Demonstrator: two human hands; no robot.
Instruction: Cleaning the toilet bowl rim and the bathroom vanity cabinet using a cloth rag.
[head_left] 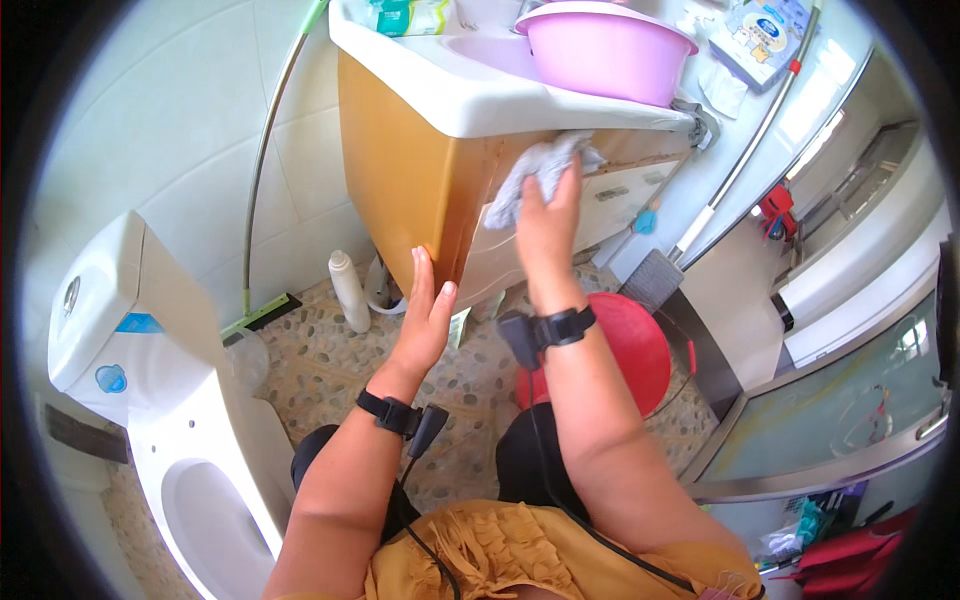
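My right hand (549, 215) grips a pale grey cloth (532, 172) and presses it to the front of the washbasin cabinet (400, 170), just under the white basin's rim (470, 100). The cabinet has an orange-brown side and a white front with brown staining along its upper edge. My left hand (424, 318) is held up with fingers stretched out, its fingertips by the lower front corner of the cabinet. Nothing is in it. Whether those fingertips touch the cabinet, I cannot tell.
A pink tub (610, 55) sits on the basin. Below my right forearm stands a red bucket (625, 350). A white toilet (200, 430) is at the left, beside a green floor squeegee (262, 315). A white bottle (348, 290) stands by the cabinet; a mop (655, 280) leans at the right.
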